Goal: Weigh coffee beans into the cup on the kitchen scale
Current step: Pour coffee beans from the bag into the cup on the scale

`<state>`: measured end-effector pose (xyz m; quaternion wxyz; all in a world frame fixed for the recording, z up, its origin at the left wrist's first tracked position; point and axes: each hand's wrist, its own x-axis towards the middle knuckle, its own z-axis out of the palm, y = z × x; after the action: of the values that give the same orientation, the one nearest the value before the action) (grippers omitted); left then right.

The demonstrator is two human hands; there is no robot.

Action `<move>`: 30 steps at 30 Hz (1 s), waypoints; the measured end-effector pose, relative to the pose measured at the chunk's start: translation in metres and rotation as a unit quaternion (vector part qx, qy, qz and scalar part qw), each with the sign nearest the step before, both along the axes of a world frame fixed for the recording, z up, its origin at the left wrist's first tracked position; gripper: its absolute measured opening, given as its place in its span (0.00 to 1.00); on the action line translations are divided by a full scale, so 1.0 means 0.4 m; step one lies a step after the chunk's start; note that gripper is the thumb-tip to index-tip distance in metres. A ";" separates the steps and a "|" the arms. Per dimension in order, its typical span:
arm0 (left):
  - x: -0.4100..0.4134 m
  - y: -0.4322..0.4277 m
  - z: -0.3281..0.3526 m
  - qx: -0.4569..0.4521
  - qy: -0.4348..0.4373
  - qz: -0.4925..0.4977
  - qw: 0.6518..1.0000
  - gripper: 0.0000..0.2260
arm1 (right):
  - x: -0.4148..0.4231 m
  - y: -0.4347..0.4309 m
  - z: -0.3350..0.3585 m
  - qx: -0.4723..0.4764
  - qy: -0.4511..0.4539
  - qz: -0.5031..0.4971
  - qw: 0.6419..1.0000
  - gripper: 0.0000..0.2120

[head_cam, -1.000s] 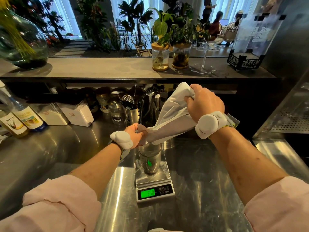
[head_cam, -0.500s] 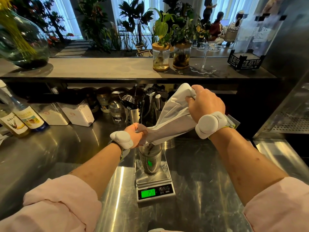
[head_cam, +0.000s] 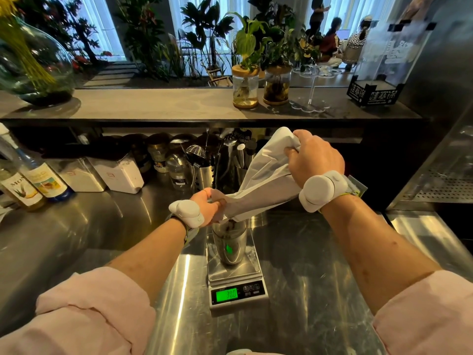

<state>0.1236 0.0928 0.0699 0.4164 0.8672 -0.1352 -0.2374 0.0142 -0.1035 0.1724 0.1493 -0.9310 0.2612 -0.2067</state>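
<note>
Pouring from one white bag (head_cam: 266, 180), we hold it tilted, mouth down over the single steel cup (head_cam: 229, 243). Our right hand (head_cam: 316, 157) is clenched on the raised far end of the bag; our left hand (head_cam: 208, 204) pinches the low end at the cup's rim. Dark beans (head_cam: 231, 224) show inside the cup. One cup stands on one scale (head_cam: 236, 283), centre of the steel counter (head_cam: 76, 231); its green display (head_cam: 226, 295) seems to read 300. Two white wrist units are visible, one per arm. Two syrup bottles (head_cam: 33, 183) stand far left, two white canisters (head_cam: 102, 172) beside them. Two plant jars (head_cam: 261, 87) sit on the far shelf.
</note>
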 end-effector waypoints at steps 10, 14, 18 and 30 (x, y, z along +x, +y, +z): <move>0.001 -0.001 0.002 0.002 -0.001 -0.005 1.000 0.13 | 0.000 -0.001 -0.001 0.006 -0.003 -0.001 1.000 0.17; -0.001 -0.003 0.002 0.006 0.001 -0.005 1.000 0.12 | -0.001 -0.002 -0.001 0.008 -0.003 -0.002 1.000 0.17; 0.000 -0.003 0.003 0.003 0.003 -0.006 1.000 0.12 | -0.004 0.000 -0.004 0.009 -0.008 -0.002 1.000 0.16; -0.002 -0.012 0.003 0.017 -0.021 -0.003 1.000 0.13 | -0.001 -0.001 -0.002 0.004 -0.007 -0.002 1.000 0.16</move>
<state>0.1226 0.0880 0.0712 0.3979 0.8785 -0.1422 -0.2230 0.0136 -0.1040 0.1717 0.1546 -0.9282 0.2631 -0.2129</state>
